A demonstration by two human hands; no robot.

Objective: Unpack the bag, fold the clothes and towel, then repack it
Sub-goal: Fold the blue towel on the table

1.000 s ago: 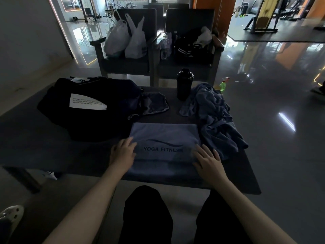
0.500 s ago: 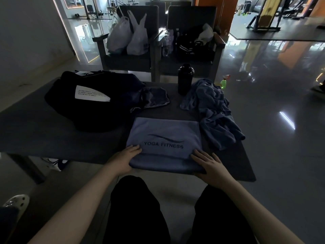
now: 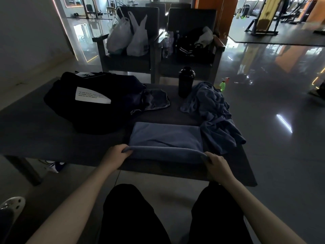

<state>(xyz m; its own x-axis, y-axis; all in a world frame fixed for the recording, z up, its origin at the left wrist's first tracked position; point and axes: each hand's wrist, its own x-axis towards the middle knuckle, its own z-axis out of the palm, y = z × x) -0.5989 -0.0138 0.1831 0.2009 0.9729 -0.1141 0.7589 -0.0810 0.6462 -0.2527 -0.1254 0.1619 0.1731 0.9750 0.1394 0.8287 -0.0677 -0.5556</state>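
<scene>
Blue towel point(image 3: 165, 136) lies at the near edge of the table point(image 3: 44, 138), and your left hand point(image 3: 116, 155) and right hand point(image 3: 217, 164), flat on it a moment ago, now pinch its near corners and lift them, so the print is hidden and another fold seems to begin.
</scene>
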